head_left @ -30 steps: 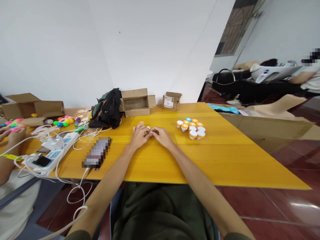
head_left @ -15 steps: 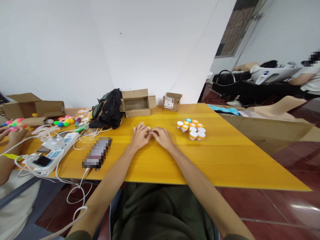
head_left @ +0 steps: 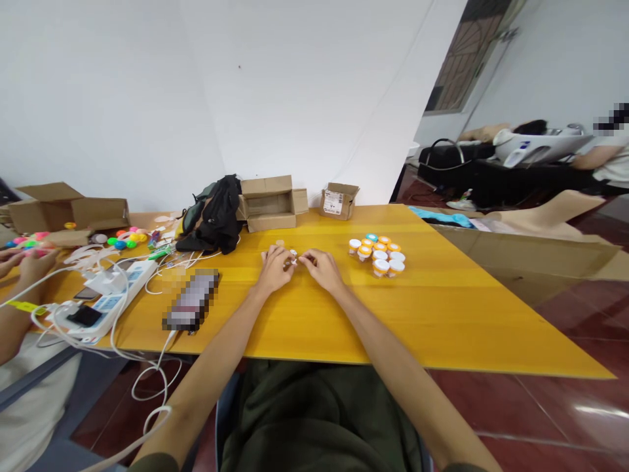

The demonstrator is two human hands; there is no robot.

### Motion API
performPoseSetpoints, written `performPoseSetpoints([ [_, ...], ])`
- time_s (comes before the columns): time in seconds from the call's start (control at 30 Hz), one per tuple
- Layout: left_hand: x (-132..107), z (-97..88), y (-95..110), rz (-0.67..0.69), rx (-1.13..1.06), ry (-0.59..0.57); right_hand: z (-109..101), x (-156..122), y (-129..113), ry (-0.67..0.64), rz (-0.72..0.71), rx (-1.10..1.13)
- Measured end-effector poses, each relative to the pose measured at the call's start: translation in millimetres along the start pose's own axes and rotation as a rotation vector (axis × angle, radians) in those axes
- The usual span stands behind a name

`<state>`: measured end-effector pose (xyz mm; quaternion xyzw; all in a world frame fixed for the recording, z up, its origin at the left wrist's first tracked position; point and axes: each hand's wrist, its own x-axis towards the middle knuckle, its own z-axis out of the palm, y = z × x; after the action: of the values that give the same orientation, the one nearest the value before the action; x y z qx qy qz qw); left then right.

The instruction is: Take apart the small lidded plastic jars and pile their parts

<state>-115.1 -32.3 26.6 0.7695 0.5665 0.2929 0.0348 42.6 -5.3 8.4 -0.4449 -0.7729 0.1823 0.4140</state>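
Both my hands rest on the yellow table (head_left: 442,314), fingertips meeting at its middle. My left hand (head_left: 274,269) is curled, pinching a tiny white piece (head_left: 293,261) at its fingertips. My right hand (head_left: 322,268) is also curled, its fingertips pinched close against the same small piece. A small round lid-like object (head_left: 280,243) lies just beyond my left hand. A cluster of several small jars (head_left: 377,253) with white, orange and teal lids stands to the right of my right hand.
Open cardboard boxes (head_left: 269,201) and a black bag (head_left: 215,214) sit at the table's far edge. A power strip (head_left: 111,294) with white cables, a phone (head_left: 190,299) and coloured balls (head_left: 122,240) lie left. Another person's hand (head_left: 29,262) works at far left. Another person sits far right.
My hands have stayed nearly in place. The dark piece seen between my fingertips a second ago is no longer visible; a small white piece shows there instead.
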Motion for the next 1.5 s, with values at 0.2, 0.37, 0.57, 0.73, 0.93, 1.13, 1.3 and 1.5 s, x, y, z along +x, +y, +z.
performPoseSetpoints([
  [0.2,-1,2.0,-5,-0.025,0.020,-0.020,-1,-2,-5,-0.084,-0.011,-0.269],
  [0.37,-1,2.5,-7,-0.020,0.031,-0.034,-4,-2,-9,-0.182,-0.002,-0.365],
  [0.57,-1,1.0,-7,-0.037,0.050,-0.059,-5,-2,-8,-0.202,0.004,-0.342],
  [0.73,-1,-1.2,-6,-0.065,0.050,-0.060,-5,-2,-8,-0.164,0.006,-0.325],
  [0.93,-1,-1.6,-5,-0.055,0.056,-0.060,-7,-2,-10,-0.090,0.060,-0.328],
  [1.13,1,-1.5,-6,-0.067,0.044,-0.015,-5,-2,-7,-0.079,0.104,-0.349],
  [1.3,2,-0.7,-12,-0.119,0.057,0.051,-1,-1,-2,-0.130,-0.012,-0.281],
  [1.5,2,2.4,-16,-0.108,0.060,0.007,3,-3,1,-0.154,-0.122,-0.211],
])
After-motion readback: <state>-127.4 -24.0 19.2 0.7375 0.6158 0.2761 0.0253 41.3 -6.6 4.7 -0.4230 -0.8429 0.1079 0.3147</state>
